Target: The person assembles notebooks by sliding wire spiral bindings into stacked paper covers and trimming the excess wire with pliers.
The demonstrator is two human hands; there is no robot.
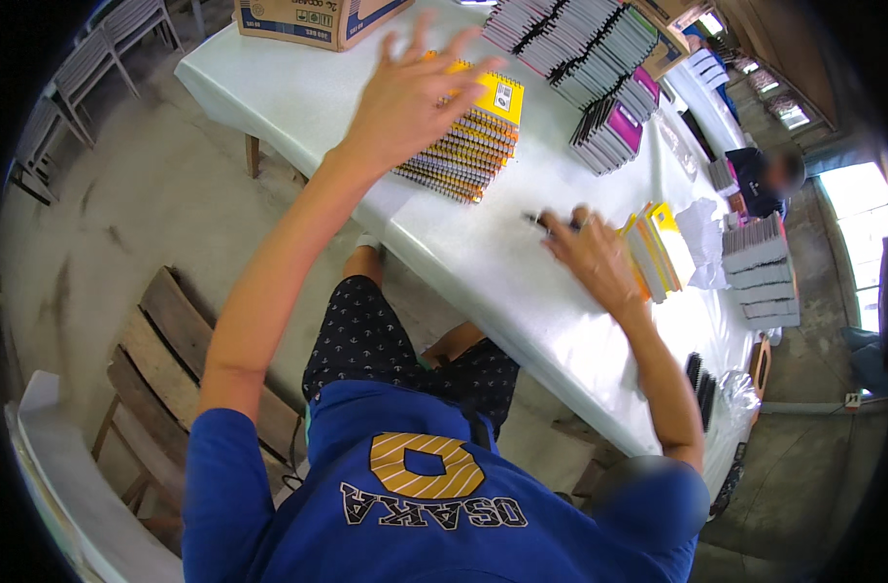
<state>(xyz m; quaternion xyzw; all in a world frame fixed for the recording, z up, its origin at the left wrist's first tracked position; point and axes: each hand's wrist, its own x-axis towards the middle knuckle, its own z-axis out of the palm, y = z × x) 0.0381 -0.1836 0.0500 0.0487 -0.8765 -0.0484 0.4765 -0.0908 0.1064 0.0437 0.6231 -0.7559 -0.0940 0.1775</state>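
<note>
My left hand [410, 107], fingers spread, is over a stack of yellow spiral notebooks [468, 146] on the white table. The top notebook has a yellow cover with a small white label. Whether the palm touches it cannot be seen clearly. To the right, my right hand [595, 257] is low over the table with curled fingers. A small dark slim thing [533, 220] shows at its fingertips, blurred, its kind unclear. Just beside that hand stand yellow-covered booklets [666, 248], unbound by any visible spiral.
The white table [415, 219] also bears dark-edged notebook stacks [570, 49], purple-covered notebooks [619, 126], a pale stack [763, 272], black binding coils [701, 389] and clear plastic [735, 394]. A cardboard box [313, 21] is far left. A wooden chair [172, 360] stands left; another person [760, 180] sits far right.
</note>
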